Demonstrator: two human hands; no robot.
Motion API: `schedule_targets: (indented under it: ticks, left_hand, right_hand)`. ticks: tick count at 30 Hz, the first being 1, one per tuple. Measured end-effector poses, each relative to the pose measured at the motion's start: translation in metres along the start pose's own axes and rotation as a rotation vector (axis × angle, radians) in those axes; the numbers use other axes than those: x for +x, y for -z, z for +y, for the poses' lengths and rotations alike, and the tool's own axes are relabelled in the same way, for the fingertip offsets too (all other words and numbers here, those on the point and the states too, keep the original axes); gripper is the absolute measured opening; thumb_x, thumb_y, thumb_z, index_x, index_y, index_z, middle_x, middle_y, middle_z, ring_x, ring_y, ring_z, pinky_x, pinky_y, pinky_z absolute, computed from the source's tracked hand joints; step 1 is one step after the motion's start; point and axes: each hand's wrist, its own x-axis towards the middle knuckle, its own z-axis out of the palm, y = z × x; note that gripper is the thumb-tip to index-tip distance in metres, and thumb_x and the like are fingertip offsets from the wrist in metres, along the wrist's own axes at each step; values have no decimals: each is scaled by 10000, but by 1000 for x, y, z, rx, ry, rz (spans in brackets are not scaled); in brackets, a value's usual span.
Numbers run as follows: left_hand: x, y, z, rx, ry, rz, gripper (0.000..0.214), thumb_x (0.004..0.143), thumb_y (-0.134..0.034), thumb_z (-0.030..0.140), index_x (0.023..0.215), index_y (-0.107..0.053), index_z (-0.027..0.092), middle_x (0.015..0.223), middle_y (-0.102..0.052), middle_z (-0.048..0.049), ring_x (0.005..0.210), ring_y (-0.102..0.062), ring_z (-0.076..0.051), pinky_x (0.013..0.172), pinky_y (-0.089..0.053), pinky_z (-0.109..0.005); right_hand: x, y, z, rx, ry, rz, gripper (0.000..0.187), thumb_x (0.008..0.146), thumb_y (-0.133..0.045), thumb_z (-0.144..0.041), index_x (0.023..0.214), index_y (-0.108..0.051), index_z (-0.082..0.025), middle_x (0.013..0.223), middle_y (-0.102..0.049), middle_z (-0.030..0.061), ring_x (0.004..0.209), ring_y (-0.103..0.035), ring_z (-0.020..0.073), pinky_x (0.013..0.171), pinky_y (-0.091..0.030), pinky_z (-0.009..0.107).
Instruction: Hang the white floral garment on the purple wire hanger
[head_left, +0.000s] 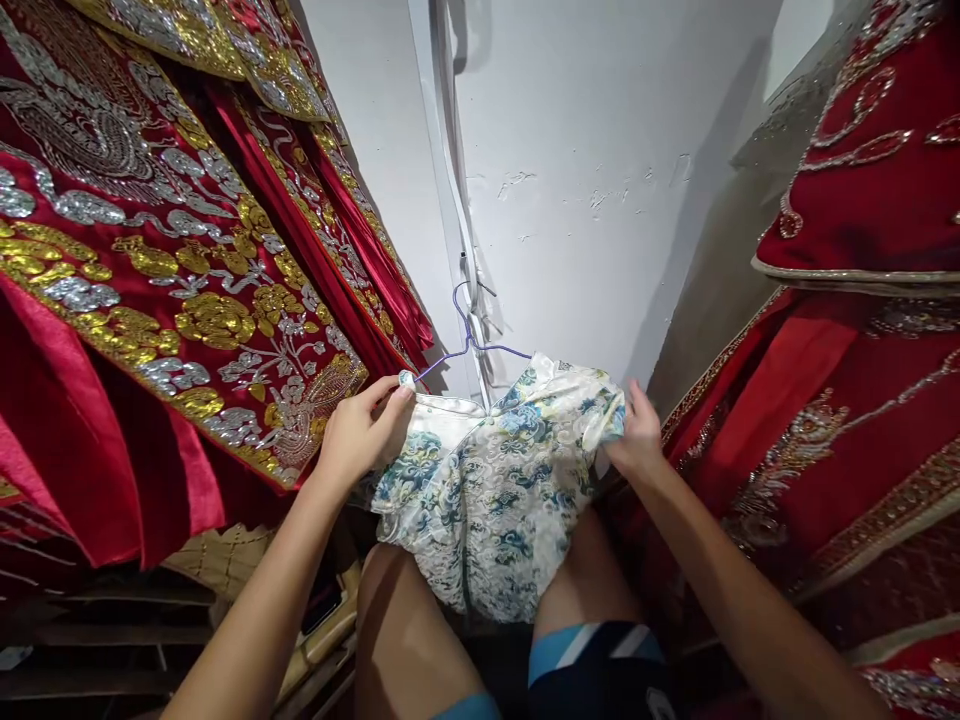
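A white dress [517,480] with blue and yellow floral patterning hangs in front of me, its lower part over my lap. Inside its neckline sits a thin purple wire hanger [470,345], its hook near a white pole. My left hand [367,425] pinches the garment at the left shoulder, close to the hanger's end. At the other side, my right hand [636,435] is closed on the edge of the right sleeve; its fingers are slightly blurred and partly hidden by the cloth.
Red garments [210,270] with gold and silver sequins hang at the left. More red beaded garments [847,420] hang at the right. A white pole [450,170] stands against the scuffed white wall [585,130]. Bamboo-like slats [322,635] lie at the lower left.
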Motion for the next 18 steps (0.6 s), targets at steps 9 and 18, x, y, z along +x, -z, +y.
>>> schedule_targets:
  ticks: [9, 18]
  left_hand:
    - [33, -13, 17, 62, 10, 160, 485, 889, -519, 536, 553, -458, 193, 491, -402, 28, 509, -357, -129, 530, -230, -267]
    - [20, -34, 34, -927, 158, 305, 667, 910, -310, 715, 469, -344, 215, 475, -393, 11, 461, -379, -114, 480, -331, -253]
  right_hand:
    - [-14, -25, -82, 283, 12, -130, 625, 859, -481, -709, 1191, -660, -210, 996, -729, 97, 1056, -680, 313, 837, -576, 439]
    - [-69, -44, -106, -158, 194, -1180, 434, 915, -611, -434, 1311, -627, -259, 1437, -553, 66, 1342, -490, 267, 1122, -367, 397]
